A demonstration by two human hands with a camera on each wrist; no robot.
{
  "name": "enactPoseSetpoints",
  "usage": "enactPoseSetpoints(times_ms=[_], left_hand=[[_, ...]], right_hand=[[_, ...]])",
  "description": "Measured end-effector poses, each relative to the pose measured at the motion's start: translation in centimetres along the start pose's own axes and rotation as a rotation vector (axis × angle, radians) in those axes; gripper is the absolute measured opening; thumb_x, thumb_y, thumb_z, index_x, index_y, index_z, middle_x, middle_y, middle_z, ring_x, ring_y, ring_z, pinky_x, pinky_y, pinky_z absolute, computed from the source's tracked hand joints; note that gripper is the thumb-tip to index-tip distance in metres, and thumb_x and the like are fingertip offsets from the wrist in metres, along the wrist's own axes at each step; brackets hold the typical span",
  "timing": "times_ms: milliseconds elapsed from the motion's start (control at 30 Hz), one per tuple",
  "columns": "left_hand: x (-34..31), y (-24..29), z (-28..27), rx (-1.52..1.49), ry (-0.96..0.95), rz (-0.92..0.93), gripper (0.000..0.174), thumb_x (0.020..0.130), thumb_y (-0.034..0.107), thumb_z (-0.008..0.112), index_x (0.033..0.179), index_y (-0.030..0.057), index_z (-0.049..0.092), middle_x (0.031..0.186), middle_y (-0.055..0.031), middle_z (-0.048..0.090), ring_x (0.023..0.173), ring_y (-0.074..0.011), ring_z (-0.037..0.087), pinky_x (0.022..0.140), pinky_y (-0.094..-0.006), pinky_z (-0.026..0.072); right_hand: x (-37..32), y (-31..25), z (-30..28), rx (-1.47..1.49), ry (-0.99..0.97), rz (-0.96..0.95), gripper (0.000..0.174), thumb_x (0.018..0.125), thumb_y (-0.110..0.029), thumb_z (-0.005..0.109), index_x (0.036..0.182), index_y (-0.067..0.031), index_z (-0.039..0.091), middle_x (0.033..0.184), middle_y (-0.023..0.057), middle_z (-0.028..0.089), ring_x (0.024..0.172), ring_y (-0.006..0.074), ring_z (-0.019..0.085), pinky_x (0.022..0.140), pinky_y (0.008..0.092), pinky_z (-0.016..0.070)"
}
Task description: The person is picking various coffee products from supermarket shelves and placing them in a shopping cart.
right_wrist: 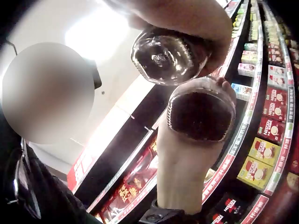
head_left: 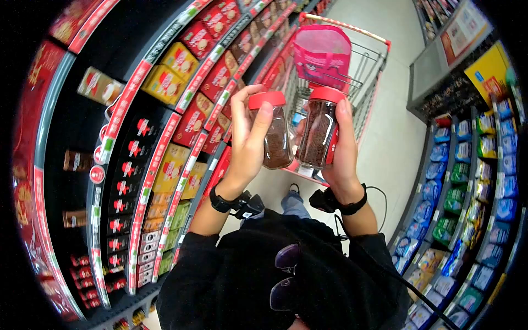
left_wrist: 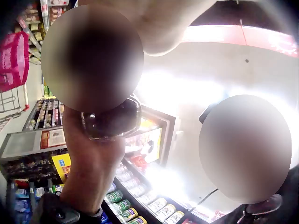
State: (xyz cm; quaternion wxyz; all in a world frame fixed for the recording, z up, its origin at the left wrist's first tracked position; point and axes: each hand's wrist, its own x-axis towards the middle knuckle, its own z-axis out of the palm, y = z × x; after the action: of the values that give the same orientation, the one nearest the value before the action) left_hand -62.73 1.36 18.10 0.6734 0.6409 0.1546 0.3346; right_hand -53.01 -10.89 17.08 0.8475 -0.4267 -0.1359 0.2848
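Two glass jars with red lids and dark brown contents are held side by side above the person's lap in the head view. My left hand (head_left: 247,140) grips the left jar (head_left: 277,144), thumb over its lid and neck. Around the right jar (head_left: 315,135) my right hand (head_left: 342,151) is curled, thumb along its side by the lid. The jars tilt slightly and their lids are close together. The right wrist view shows the bottoms of one jar (right_wrist: 201,116) and the other jar (right_wrist: 161,56). In the left wrist view a jar bottom (left_wrist: 114,122) shows beneath a blurred patch.
A shopping cart (head_left: 375,82) holding a pink bag (head_left: 322,52) stands just ahead. Shelves of red and yellow boxes (head_left: 170,71) line the left; shelves of blue and green packs (head_left: 454,201) line the right. Pale floor (head_left: 397,137) runs between. Sunglasses (head_left: 286,275) hang on the black top.
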Motion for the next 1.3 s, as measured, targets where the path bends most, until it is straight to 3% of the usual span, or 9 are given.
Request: enactPoseSetpoints(times_ms=[167, 233, 267, 367, 433, 567, 700, 1000, 1300], left_hand=[[1.6, -1.1, 2.0, -0.061, -0.098, -0.084, 0.044, 0.105, 0.029, 0.053, 0.137, 0.0041, 0.038, 0.122, -0.0131, 0.054, 0.11, -0.0167, 0.053, 0.097, -0.0313, 0.0421], [2.3, -1.5, 2.4, -0.039, -0.108, -0.082, 0.044, 0.104, 0.029, 0.054, 0.138, 0.0042, 0.038, 0.122, -0.0132, 0.055, 0.109, -0.0167, 0.053, 0.097, -0.0312, 0.0425], [2.6, -1.8, 2.6, -0.043, -0.111, -0.09, 0.044, 0.104, 0.029, 0.054, 0.138, 0.0043, 0.038, 0.122, -0.0131, 0.055, 0.108, -0.0166, 0.054, 0.096, -0.031, 0.0426], [4.1, -3.7, 2.6, -0.016, -0.11, -0.093, 0.045, 0.104, 0.029, 0.055, 0.138, 0.004, 0.038, 0.12, -0.0124, 0.056, 0.107, -0.0157, 0.055, 0.096, -0.0302, 0.0427], [5.7, -6.1, 1.7, -0.029, -0.096, -0.223, 0.043, 0.104, 0.028, 0.055, 0.137, 0.0051, 0.04, 0.116, -0.0107, 0.06, 0.103, -0.0154, 0.058, 0.09, -0.0276, 0.0463], [8.2, -8.9, 1.7, -0.395, -0.042, -0.54, 0.035, 0.106, 0.033, 0.045, 0.125, 0.0044, 0.049, 0.102, -0.0153, 0.065, 0.08, -0.0252, 0.069, 0.071, -0.037, 0.0591], [9.4, -11.1, 1.6, -0.587, -0.116, -0.746, 0.05, 0.105, 0.041, 0.039, 0.122, -0.0032, 0.054, 0.094, -0.0172, 0.069, 0.079, -0.0271, 0.07, 0.072, -0.036, 0.059], [10.2, -9.8, 1.2, -0.905, -0.173, -0.717, 0.051, 0.105, 0.041, 0.032, 0.136, 0.0034, 0.047, 0.118, -0.0272, 0.06, 0.086, -0.0324, 0.07, 0.07, -0.0421, 0.0617], [9.7, -8.9, -0.6, -0.971, -0.333, -0.592, 0.053, 0.106, 0.038, 0.028, 0.146, 0.0032, 0.032, 0.122, -0.0293, 0.055, 0.091, -0.0324, 0.066, 0.069, -0.0444, 0.0618]], right_hand=[[0.6, -1.3, -2.2, 0.166, -0.006, 0.239, 0.068, 0.103, -0.059, 0.029, 0.117, 0.0005, 0.057, 0.081, 0.0116, 0.068, 0.068, 0.0201, 0.067, 0.064, 0.0295, 0.0567], [1.0, -1.7, -2.9, 0.217, -0.055, 0.284, 0.068, 0.103, -0.059, 0.03, 0.118, 0.0007, 0.057, 0.083, 0.0118, 0.068, 0.069, 0.0201, 0.068, 0.064, 0.0291, 0.0568], [1.6, -1.3, -4.1, 0.3, -0.12, 0.305, 0.054, 0.105, -0.052, 0.039, 0.123, -0.0043, 0.053, 0.106, 0.0138, 0.067, 0.082, 0.0188, 0.068, 0.069, 0.0322, 0.0596], [3.6, -0.8, -5.6, 0.235, 0.022, 0.26, 0.049, 0.105, -0.049, 0.041, 0.124, -0.0056, 0.053, 0.107, 0.0124, 0.067, 0.082, 0.0188, 0.068, 0.068, 0.0336, 0.0594], [5.8, -0.4, -8.0, 0.103, 0.093, 0.121, 0.04, 0.105, -0.043, 0.045, 0.124, -0.0092, 0.054, 0.108, 0.0113, 0.067, 0.086, 0.0191, 0.068, 0.076, 0.0363, 0.0579], [8.6, 0.0, -13.6, 0.213, 0.204, 0.318, 0.052, 0.106, -0.047, 0.038, 0.127, -0.0024, 0.055, 0.111, 0.0134, 0.067, 0.091, 0.0227, 0.068, 0.08, 0.0374, 0.0586], [8.7, 1.3, -14.5, 0.311, 0.18, 0.347, 0.049, 0.108, -0.041, 0.036, 0.133, -0.0017, 0.051, 0.119, 0.0144, 0.065, 0.104, 0.0251, 0.067, 0.092, 0.0415, 0.0557], [8.6, -1.7, -8.9, 0.031, -0.012, 0.231, 0.059, 0.098, -0.01, 0.06, 0.149, -0.0142, 0.029, 0.136, 0.0141, 0.052, 0.122, 0.0219, 0.056, 0.1, 0.0374, 0.0498], [7.8, -2.1, -6.3, -0.074, -0.141, 0.26, 0.061, 0.099, -0.014, 0.059, 0.151, -0.0149, 0.028, 0.135, 0.0148, 0.054, 0.122, 0.022, 0.056, 0.098, 0.0377, 0.0492]])
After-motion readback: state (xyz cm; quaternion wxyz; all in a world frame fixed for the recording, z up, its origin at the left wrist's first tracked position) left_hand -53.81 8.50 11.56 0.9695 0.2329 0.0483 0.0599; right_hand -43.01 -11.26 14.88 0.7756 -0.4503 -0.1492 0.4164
